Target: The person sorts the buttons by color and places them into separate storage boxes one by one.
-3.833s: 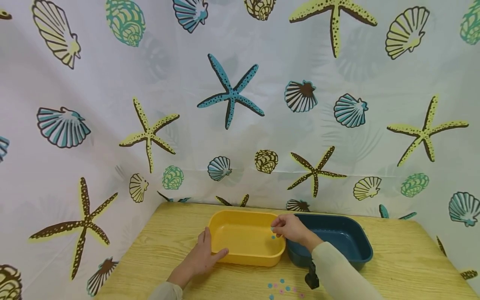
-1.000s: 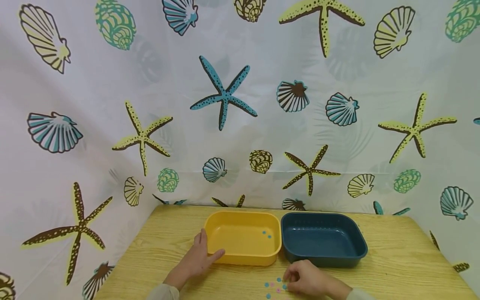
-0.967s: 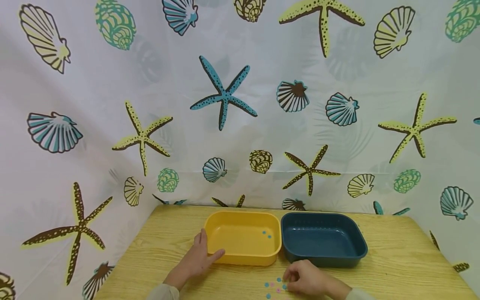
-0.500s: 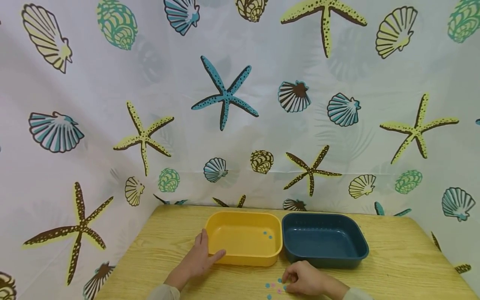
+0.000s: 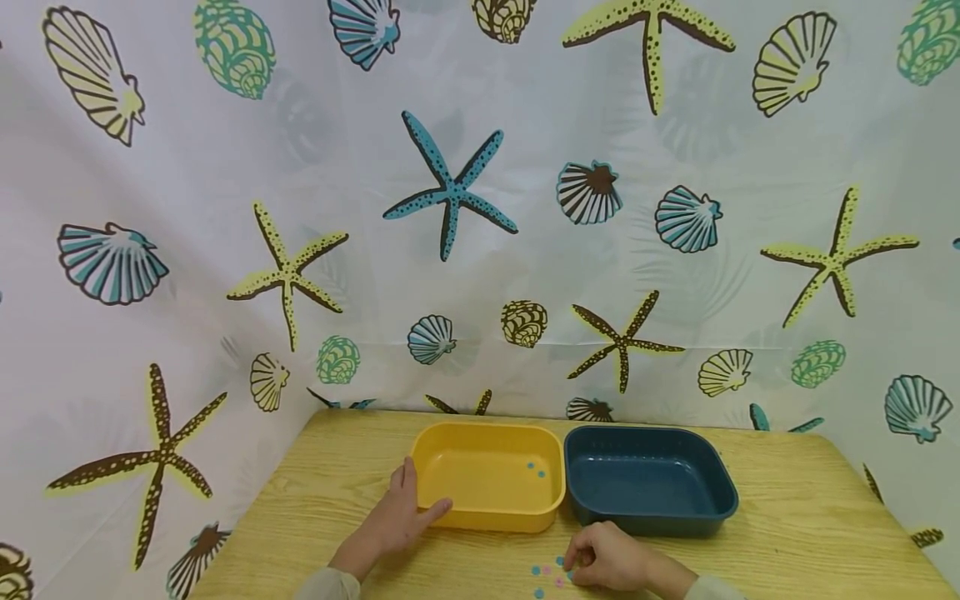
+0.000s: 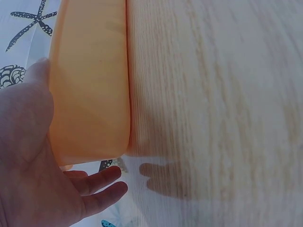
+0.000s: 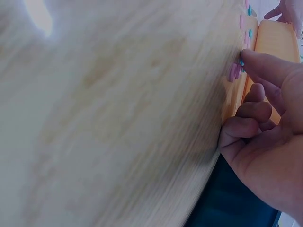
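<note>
Several pieces [image 5: 559, 582] lie far from the back edge of the table [image 5: 795, 533] — the right hand [image 5: 613, 558] touches a blue piece [image 5: 571, 576], whether pinched I cannot tell — left hand [image 5: 394, 520] spreads wide against the yellow tray [image 5: 495, 520].

The bare left hand [image 6: 35, 156] is shadowing the pale wood-grain tabletop [image 6: 227, 118]; white glare [image 7: 39, 18] is streaking the dim right-wrist view.
</note>
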`<state>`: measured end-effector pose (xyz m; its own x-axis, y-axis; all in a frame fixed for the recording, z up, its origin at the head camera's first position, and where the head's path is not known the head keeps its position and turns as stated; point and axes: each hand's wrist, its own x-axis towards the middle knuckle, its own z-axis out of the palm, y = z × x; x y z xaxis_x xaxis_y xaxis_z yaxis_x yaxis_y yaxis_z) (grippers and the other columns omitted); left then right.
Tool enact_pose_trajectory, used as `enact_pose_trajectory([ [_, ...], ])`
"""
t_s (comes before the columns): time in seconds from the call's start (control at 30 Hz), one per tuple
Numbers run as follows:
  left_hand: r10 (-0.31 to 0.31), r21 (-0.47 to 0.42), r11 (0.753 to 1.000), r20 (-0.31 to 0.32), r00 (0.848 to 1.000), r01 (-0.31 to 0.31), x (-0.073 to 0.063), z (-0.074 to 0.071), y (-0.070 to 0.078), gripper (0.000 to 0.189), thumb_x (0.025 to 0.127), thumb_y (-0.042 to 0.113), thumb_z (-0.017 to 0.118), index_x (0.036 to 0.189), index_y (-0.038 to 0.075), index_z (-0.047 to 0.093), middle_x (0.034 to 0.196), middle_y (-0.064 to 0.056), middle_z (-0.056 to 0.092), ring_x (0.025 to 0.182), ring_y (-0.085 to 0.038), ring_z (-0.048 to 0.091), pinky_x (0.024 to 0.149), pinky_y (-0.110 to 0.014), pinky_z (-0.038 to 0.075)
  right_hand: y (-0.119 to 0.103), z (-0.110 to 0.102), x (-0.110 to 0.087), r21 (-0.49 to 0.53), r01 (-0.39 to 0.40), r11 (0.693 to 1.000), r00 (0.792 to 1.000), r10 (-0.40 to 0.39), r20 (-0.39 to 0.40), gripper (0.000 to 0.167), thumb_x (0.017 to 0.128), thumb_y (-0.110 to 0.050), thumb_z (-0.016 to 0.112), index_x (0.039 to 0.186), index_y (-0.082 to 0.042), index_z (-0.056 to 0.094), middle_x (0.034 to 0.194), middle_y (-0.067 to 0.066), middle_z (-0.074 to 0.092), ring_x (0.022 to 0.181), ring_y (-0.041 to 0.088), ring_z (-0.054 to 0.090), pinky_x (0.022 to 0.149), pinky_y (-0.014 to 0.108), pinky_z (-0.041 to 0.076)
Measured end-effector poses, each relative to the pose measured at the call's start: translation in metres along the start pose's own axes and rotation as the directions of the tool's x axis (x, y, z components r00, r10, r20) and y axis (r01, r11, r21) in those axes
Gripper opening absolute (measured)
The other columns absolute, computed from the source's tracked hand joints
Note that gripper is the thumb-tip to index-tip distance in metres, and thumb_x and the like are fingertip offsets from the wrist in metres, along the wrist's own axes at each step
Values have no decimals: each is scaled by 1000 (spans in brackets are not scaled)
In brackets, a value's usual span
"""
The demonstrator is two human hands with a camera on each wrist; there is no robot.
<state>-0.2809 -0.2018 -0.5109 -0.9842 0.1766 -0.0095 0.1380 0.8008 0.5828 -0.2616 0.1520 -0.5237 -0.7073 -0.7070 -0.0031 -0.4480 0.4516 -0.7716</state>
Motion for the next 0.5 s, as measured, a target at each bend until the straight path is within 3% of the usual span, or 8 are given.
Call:
enact_pose_trajectory([
  [0.5, -13, 5, 1000, 5, 1000, 13, -3, -1, 3, 110, 87, 65, 50, 145, -13, 0, 147, -36, 11, 127, -46, 35, 101, -53, 32, -1, 1, 0, -11, -11, 1000, 1000, 11, -3, 7, 81, -5, 71, 80, -12, 72, 58, -11, 53, 51, -2, 47, 50, 15, 38],
])
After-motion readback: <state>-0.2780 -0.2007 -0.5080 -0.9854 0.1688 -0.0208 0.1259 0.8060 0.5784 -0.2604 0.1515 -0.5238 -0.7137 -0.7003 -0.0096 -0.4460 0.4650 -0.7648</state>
